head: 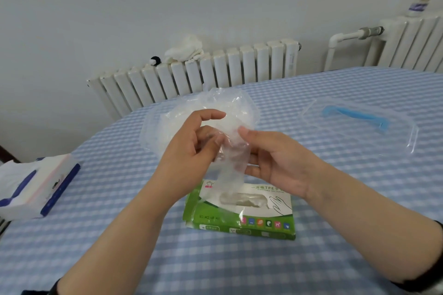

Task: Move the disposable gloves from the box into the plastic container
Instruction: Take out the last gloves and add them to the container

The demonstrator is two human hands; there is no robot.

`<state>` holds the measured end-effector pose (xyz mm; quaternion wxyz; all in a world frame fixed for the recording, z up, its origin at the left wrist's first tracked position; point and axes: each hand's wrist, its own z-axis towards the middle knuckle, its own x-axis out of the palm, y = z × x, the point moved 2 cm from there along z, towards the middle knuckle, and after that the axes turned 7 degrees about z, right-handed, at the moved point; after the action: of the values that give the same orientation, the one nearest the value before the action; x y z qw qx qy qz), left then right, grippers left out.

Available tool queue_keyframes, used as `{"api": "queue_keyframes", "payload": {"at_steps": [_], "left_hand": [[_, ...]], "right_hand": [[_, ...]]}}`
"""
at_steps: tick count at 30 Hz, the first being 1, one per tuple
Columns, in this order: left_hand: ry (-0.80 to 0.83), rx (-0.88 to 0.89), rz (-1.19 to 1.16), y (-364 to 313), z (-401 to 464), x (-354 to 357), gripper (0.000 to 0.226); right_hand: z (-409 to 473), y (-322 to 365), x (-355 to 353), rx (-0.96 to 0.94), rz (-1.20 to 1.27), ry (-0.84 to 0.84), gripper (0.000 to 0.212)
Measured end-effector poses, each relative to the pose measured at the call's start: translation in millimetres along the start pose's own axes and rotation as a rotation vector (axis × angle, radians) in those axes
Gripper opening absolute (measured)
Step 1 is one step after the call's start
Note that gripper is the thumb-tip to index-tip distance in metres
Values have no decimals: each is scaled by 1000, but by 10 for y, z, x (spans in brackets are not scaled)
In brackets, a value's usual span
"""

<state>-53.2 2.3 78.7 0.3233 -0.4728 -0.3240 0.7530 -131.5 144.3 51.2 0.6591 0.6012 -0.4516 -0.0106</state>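
While the checked bench (pixel 311 199) carries the clear plastic container (pixel 153 124) beyond the green glove box (pixel 239 220), my left grip (pixel 189 148) and right grip (pixel 275 158) pinch one transparent glove (pixel 231 151) above the box.

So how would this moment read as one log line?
step: glove out of box | left hand: holds glove | right hand: holds glove | container: behind

Gloves (pixel 233 151) thin clear crinkly plastic; box (pixel 242 213) glossy (green-white print); tablecloth (pixel 311 258) matt.
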Motion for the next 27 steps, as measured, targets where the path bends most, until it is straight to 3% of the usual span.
{"api": "queue_keyframes", "payload": {"at_steps": [6, 10, 14, 18, 21, 27], "left_hand": [[-8, -32, -46, -52, -49, -22, 39], [-49, -93, -45, 15, -63, -49, 45], [-75, -108, 28, 61, -66, -66, 37], [-67, -90, 92, 33, -90, -123, 32], [-40, -70, 177, 28, -106, -168, 27], [75, -127, 254, 70, -57, -197, 35]], "right_hand": [[58, 59, -95, -221, 103, -149, 16], [18, 93, -54, -315, 71, -130, 17], [-3, 104, -22, -366, 93, -86, 10], [-16, 159, -32, -415, 128, -49, 21], [-35, 245, -44, -514, -41, -73, 31], [-133, 454, -86, -743, -522, -99, 30]]}}
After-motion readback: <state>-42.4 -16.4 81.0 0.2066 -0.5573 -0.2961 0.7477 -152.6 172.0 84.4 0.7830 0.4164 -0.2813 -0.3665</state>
